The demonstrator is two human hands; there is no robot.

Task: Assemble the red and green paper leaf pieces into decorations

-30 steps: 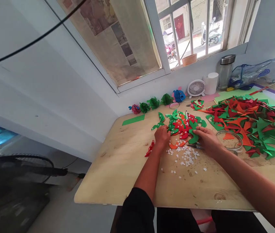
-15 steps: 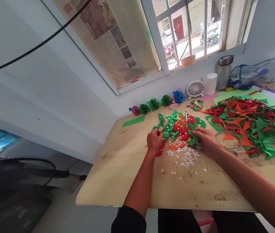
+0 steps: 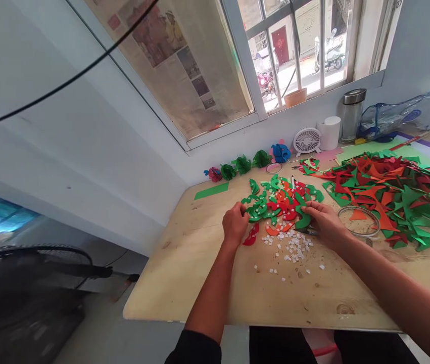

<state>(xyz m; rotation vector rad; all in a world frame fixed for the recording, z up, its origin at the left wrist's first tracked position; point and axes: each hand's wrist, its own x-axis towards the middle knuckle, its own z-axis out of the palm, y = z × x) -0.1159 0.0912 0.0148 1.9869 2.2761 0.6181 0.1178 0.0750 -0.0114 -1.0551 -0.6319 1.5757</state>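
Observation:
My left hand is closed at the left edge of a heap of green, red and orange curved paper pieces dotted with white squares. What its fingers hold, if anything, is too small to make out. My right hand pinches a green curved paper piece at the heap's right side. A red paper piece lies just right of my left wrist. Small white squares are scattered on the wooden table in front of the heap.
A large pile of red, orange and green paper scraps covers the right side, beside a tape roll. Along the wall stand paper flowers, a small fan, a white cylinder and a glass bottle.
My left hand has moved slightly left, away from the red paper piece, which now shows more fully. My right hand stays on the green piece.

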